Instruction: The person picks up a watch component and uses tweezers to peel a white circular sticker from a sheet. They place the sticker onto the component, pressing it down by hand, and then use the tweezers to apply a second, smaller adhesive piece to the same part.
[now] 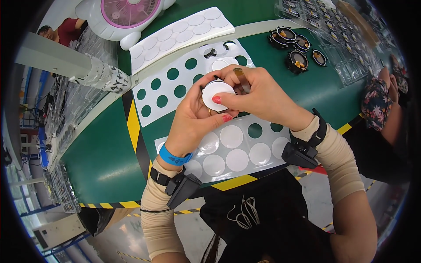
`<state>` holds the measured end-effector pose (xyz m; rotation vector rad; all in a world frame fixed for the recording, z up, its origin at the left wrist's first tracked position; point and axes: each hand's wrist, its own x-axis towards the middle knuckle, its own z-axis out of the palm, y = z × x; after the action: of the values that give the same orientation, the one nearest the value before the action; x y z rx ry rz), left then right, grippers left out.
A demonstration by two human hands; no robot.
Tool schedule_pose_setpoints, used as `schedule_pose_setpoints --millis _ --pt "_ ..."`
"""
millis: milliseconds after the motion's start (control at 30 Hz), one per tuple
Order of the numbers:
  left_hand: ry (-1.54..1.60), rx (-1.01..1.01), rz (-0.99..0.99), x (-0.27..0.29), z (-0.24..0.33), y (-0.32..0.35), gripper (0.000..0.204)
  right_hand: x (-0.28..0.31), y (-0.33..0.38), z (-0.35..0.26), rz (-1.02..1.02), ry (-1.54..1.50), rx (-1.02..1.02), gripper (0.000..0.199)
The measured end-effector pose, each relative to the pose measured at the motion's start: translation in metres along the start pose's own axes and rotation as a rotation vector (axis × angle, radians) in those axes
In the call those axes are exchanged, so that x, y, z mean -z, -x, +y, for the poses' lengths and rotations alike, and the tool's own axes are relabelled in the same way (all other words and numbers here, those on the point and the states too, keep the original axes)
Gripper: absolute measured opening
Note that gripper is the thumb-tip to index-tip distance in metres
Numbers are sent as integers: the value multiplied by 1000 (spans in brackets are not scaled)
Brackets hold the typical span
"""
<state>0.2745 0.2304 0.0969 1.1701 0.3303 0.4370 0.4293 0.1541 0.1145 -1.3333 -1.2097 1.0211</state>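
Cupped in my left hand [193, 111] is a small round part with a black rim, mostly hidden by the fingers. A white round sticker [212, 95] covers its upper face. My right hand [256, 94] grips the same part from the right, its thumb pressed flat on the sticker. A translucent amber strip [241, 80] stands up by the right fingers; whether they pinch it I cannot tell. Below both hands lies a sheet of white round stickers [237, 160] with a few gaps. Beyond them is another sheet [169, 84], mostly holes, with some loose white discs [221, 64] on it.
Several black round parts [297, 60] sit at the back right, beside clear trays [351, 65] of small parts. A stack of sticker sheets [184, 33] and a pink-and-white fan [130, 13] stand at the back. Another person's floral sleeve [377, 101] is at right; yellow-black tape [234, 182] edges the green table.
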Motion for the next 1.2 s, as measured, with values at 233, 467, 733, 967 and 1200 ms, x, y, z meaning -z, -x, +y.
schedule_pose_setpoints --millis 233,467,733,967,1200 --pt "5 -1 -8 1 0 0 67 -2 0 1 14 -25 2 20" --pt "5 -32 -7 0 0 -1 68 -5 1 0 43 10 31 20" --pt "20 -33 -16 -1 1 0 69 -8 2 1 62 52 23 17" --pt "-15 -77 -21 -2 -1 0 69 -10 3 2 75 43 46 20" --pt "19 -61 -14 -3 2 0 69 -8 2 2 45 -29 -30 14"
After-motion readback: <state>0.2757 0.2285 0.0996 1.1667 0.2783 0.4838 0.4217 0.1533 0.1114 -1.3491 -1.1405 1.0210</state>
